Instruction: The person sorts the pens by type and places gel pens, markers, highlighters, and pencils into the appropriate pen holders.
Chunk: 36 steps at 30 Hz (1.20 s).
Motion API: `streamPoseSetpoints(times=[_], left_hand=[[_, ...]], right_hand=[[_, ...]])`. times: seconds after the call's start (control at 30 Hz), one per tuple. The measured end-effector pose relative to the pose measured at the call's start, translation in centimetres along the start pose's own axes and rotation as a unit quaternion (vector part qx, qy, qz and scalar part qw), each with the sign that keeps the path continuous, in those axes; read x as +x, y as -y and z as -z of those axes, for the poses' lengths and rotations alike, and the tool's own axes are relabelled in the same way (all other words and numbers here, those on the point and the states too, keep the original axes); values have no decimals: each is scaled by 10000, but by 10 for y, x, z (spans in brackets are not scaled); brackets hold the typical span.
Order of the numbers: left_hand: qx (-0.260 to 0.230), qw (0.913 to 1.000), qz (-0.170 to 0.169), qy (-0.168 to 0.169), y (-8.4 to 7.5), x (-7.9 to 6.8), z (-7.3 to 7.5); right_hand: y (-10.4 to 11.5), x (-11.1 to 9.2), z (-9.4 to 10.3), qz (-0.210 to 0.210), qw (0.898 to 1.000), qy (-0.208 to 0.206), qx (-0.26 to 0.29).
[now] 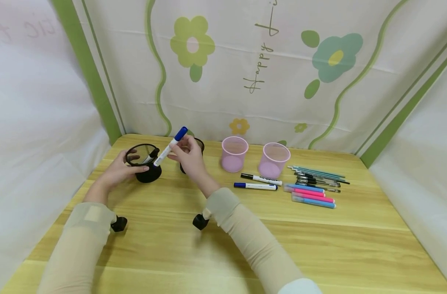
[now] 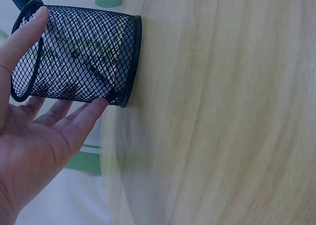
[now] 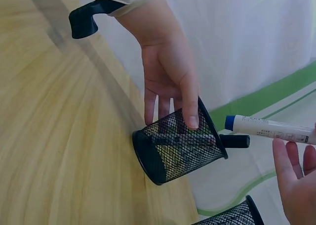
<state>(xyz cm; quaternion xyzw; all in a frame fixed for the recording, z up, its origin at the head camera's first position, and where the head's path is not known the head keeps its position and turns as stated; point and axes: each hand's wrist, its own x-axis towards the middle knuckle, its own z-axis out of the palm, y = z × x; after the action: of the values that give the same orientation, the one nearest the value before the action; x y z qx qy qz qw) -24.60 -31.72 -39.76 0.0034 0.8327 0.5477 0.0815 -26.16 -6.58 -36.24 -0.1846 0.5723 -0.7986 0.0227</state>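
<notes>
My left hand (image 1: 117,173) grips a black mesh pen cup (image 1: 148,174) at the left of the table, with the thumb near its rim and the other fingers along its far side. Inside the cup leans a black-capped marker (image 1: 150,156), its capped end sticking out past the rim in the right wrist view. My right hand (image 1: 192,159) pinches a white marker (image 1: 166,153) with a blue cap pointing up. The blue lower end of this marker is close by the cup's mouth. Behind my right hand, a second black mesh cup (image 1: 200,143) is partly hidden.
Two pink cups (image 1: 232,161) stand at the back middle. In front of them lie a black-capped marker (image 1: 261,179) and a blue-capped marker (image 1: 255,186). Farther right are several blue and pink pens (image 1: 309,195), black pens (image 1: 315,181) and thin teal sticks (image 1: 319,171). A printed curtain hangs behind.
</notes>
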Motion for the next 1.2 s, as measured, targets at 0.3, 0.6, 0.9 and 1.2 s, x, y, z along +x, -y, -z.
streamPoseSetpoints(times=[0.3,0.6,0.9,1.2], left_hand=[[-4,10000,15,14,0,2,0],[-14,10000,55,-34,1,2,0],[-60,10000,58,-28,-2,-1,-1],[-85,10000,50,-10,-1,-1,0]], right_hand=[[-11,-1,-12,68,9995,-289,-65],[-18,0,-18,144,9991,-394,53],[-18,-3,-16,-412,9964,-49,-736],[-14,-6,-8,-335,9903,427,-1276]])
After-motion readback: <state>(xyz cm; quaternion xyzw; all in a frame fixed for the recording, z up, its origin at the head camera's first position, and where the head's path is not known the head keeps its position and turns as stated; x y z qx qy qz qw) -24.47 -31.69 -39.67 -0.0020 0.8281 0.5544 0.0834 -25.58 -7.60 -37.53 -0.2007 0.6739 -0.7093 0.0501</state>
